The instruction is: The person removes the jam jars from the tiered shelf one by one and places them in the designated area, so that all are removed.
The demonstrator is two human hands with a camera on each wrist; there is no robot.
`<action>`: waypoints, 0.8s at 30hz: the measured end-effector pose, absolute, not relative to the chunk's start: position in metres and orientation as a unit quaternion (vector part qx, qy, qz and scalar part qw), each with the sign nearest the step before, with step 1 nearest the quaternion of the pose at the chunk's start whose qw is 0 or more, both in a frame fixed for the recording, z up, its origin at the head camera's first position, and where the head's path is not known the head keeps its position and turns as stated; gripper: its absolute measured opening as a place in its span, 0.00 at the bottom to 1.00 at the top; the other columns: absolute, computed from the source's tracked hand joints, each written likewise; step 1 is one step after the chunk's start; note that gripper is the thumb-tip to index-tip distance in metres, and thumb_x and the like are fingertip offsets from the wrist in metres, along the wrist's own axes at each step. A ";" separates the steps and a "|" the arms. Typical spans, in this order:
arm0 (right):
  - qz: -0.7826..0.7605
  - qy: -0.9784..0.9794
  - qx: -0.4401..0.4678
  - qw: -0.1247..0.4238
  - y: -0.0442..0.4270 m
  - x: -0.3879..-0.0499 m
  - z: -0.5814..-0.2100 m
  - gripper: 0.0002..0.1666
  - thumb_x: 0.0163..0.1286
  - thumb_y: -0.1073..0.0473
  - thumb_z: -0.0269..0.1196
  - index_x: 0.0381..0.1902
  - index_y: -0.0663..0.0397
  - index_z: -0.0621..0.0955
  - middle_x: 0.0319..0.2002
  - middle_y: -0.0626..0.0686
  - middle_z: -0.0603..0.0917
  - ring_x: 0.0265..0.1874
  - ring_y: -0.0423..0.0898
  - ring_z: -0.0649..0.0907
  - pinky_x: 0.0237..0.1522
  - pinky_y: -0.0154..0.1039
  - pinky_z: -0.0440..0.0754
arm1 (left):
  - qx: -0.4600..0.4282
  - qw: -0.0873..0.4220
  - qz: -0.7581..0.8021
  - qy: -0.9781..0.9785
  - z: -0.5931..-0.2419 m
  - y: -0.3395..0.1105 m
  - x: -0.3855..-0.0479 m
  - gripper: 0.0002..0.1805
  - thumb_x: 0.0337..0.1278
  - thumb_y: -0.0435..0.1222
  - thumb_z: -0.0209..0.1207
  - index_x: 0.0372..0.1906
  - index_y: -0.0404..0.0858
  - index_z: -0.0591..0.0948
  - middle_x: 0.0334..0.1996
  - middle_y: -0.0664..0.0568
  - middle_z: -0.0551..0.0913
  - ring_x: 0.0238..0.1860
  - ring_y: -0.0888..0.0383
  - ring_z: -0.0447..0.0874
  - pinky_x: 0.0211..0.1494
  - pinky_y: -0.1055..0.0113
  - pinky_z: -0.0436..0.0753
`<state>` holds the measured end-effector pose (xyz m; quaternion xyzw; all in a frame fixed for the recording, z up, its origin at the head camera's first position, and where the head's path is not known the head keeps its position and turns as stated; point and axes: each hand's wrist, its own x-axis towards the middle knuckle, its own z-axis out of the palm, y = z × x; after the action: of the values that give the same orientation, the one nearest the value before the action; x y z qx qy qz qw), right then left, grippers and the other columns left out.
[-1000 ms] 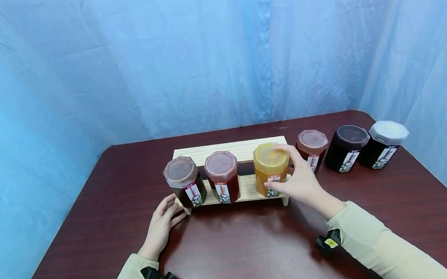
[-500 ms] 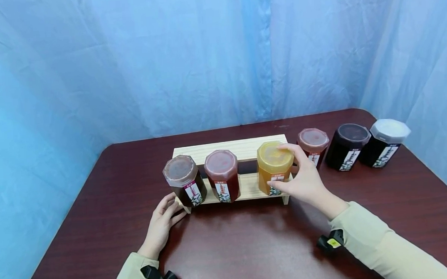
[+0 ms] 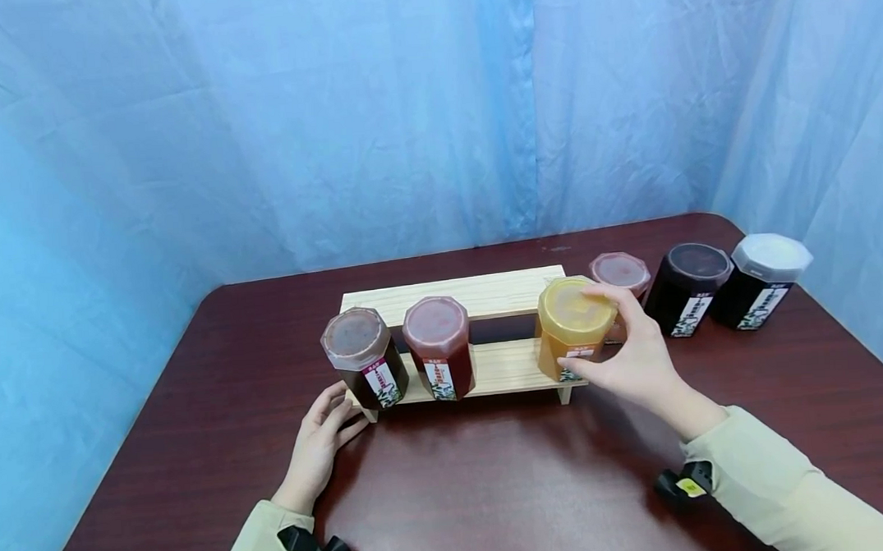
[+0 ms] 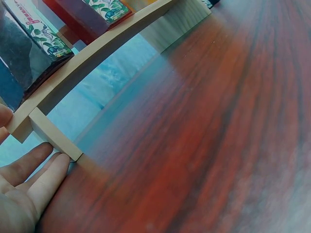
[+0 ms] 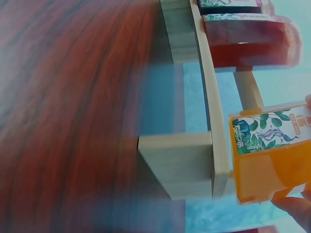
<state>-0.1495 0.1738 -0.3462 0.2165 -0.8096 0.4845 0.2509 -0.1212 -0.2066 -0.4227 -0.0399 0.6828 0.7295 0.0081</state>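
Note:
My right hand (image 3: 633,357) holds a yellow-lidded jar (image 3: 573,327) with orange contents, thumb in front and fingers around its right side. This jar is at the right end of a two-step wooden rack's (image 3: 506,366) lower step; I cannot tell whether its base touches the wood. Further left on that step stand a red jar (image 3: 439,349) and a dark jar (image 3: 367,357), both upright. At the rack's left end, my left hand (image 3: 319,445) touches the wood with loosely extended fingers. In the left wrist view, its fingertips (image 4: 58,162) lie against the rack's leg (image 4: 53,133).
Right of the rack stand a red jar (image 3: 619,272), partly hidden behind my right hand and the yellow-lidded jar, a dark-lidded jar (image 3: 686,289) and a white-lidded jar (image 3: 763,282). The dark wooden table (image 3: 458,488) ends at a blue curtain (image 3: 405,121) behind.
The yellow-lidded jar has moved right along the lower step in my right hand, from inside the rack's right end to its very end. My left hand has stayed put.

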 end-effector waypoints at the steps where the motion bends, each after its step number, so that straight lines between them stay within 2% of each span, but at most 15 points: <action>1: 0.482 -0.811 0.215 0.252 0.177 -0.148 -0.346 0.54 0.29 0.78 0.77 0.59 0.61 0.69 0.48 0.44 0.76 0.32 0.29 0.79 0.31 0.21 0.77 | -0.039 0.009 0.729 0.684 -0.423 -0.207 -0.121 0.20 0.70 0.33 0.46 0.63 0.32 0.62 0.46 0.54 0.73 0.43 0.64 0.80 0.48 0.68 0.81; 4: 0.468 -0.817 0.213 0.262 0.186 -0.145 -0.347 0.54 0.27 0.79 0.77 0.58 0.62 0.69 0.49 0.35 0.72 0.32 0.29 0.78 0.28 0.22 0.77 | -0.038 0.011 0.727 0.685 -0.423 -0.206 -0.121 0.21 0.70 0.33 0.46 0.63 0.32 0.62 0.47 0.53 0.72 0.43 0.64 0.80 0.48 0.68 0.81; 7: 0.445 -0.824 0.209 0.282 0.195 -0.143 -0.347 0.54 0.25 0.78 0.77 0.57 0.64 0.70 0.49 0.30 0.70 0.37 0.28 0.75 0.32 0.18 0.74 | -0.040 0.008 0.729 0.683 -0.423 -0.206 -0.121 0.21 0.70 0.32 0.46 0.63 0.31 0.62 0.47 0.52 0.72 0.42 0.65 0.79 0.48 0.68 0.82; 12: 0.432 -0.828 0.200 0.296 0.211 -0.140 -0.347 0.55 0.24 0.78 0.77 0.58 0.64 0.70 0.50 0.29 0.70 0.40 0.26 0.73 0.37 0.15 0.71 | -0.045 0.007 0.729 0.682 -0.422 -0.206 -0.122 0.20 0.70 0.32 0.45 0.63 0.31 0.62 0.47 0.52 0.72 0.42 0.65 0.79 0.48 0.68 0.81; 20: 0.416 -0.837 0.216 0.284 0.237 -0.133 -0.349 0.58 0.23 0.81 0.76 0.60 0.66 0.69 0.55 0.29 0.69 0.46 0.26 0.73 0.43 0.13 0.71 | -0.041 0.007 0.730 0.682 -0.423 -0.207 -0.121 0.20 0.70 0.32 0.46 0.63 0.31 0.63 0.47 0.52 0.72 0.43 0.64 0.79 0.48 0.68 0.82; 24: 0.391 -0.851 0.206 0.283 0.253 -0.127 -0.350 0.58 0.23 0.80 0.77 0.60 0.64 0.69 0.56 0.27 0.68 0.46 0.25 0.71 0.41 0.12 0.69 | -0.041 0.007 0.729 0.683 -0.423 -0.206 -0.122 0.20 0.70 0.33 0.46 0.63 0.31 0.63 0.48 0.52 0.72 0.42 0.64 0.79 0.48 0.68 0.82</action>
<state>-0.1269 0.2532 -0.3503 0.2059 -0.8510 0.3913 0.2834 -0.1224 -0.2065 -0.4233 -0.0412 0.6834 0.7288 0.0069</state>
